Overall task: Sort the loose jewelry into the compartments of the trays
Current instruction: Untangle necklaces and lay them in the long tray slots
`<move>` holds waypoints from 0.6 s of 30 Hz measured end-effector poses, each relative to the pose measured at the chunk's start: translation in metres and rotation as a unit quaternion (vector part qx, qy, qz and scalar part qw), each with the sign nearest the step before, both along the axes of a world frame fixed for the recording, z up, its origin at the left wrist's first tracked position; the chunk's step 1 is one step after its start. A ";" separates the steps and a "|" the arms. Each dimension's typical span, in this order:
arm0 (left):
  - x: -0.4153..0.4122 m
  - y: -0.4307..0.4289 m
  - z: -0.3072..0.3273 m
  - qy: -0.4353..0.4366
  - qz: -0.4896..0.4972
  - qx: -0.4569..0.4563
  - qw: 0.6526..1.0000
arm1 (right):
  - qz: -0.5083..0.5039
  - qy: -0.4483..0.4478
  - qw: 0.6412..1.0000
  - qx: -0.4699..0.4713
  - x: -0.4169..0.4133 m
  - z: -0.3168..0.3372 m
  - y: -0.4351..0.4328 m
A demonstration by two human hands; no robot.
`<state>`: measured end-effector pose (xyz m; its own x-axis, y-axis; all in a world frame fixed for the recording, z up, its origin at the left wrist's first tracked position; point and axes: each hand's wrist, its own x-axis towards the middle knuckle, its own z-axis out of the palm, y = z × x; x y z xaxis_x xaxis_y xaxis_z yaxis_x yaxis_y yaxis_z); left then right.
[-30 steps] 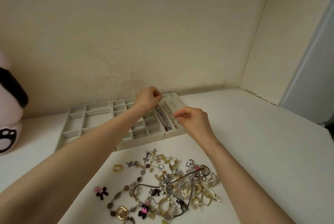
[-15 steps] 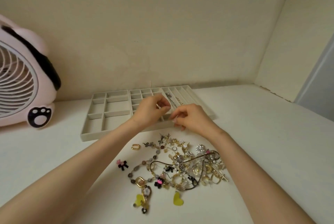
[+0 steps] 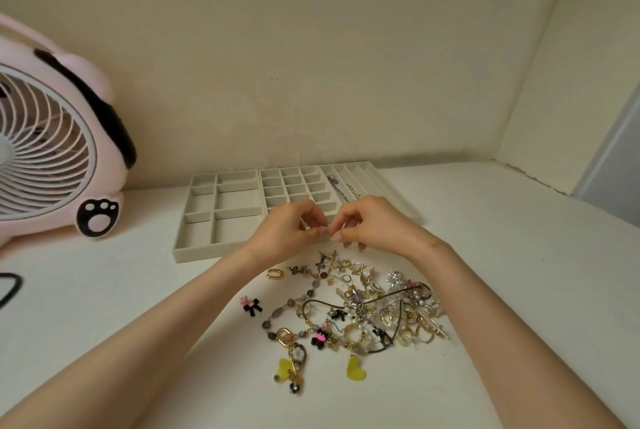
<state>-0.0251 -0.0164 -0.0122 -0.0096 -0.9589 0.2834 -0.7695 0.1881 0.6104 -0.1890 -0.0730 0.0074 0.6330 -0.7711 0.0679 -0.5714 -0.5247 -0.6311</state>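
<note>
Fingers (image 3: 317, 220) of my left hand (image 3: 291, 233) and right hand (image 3: 375, 224) curl together, pinching a small piece (image 3: 302, 221) over the trays' (image 3: 201, 254) front edge, loose jewelry (image 3: 356, 311) heaped on the surface (image 3: 519, 273).

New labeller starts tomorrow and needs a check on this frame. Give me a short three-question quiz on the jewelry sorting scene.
1. True or false: thin metal chains lie in the beige tray with long slots.
2. The left hand and right hand, which seem to pinch a small gold piece, meet over: A) the pink round fan, B) the beige tray of small square cells, C) the bare white table.
3. What colour is the heart-shaped pendant at the near edge of the tangled pile of loose jewelry?

Key: 1 true; 2 B; 3 yellow.
</note>
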 end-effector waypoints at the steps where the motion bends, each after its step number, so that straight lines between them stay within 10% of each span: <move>1: -0.001 0.001 0.000 -0.005 -0.001 0.005 1.000 | -0.006 -0.001 1.000 0.000 -0.002 0.002 -0.001; 18: -0.051 0.021 0.008 -0.071 -0.191 0.076 0.976 | 0.035 0.094 0.992 0.071 -0.081 0.000 0.028</move>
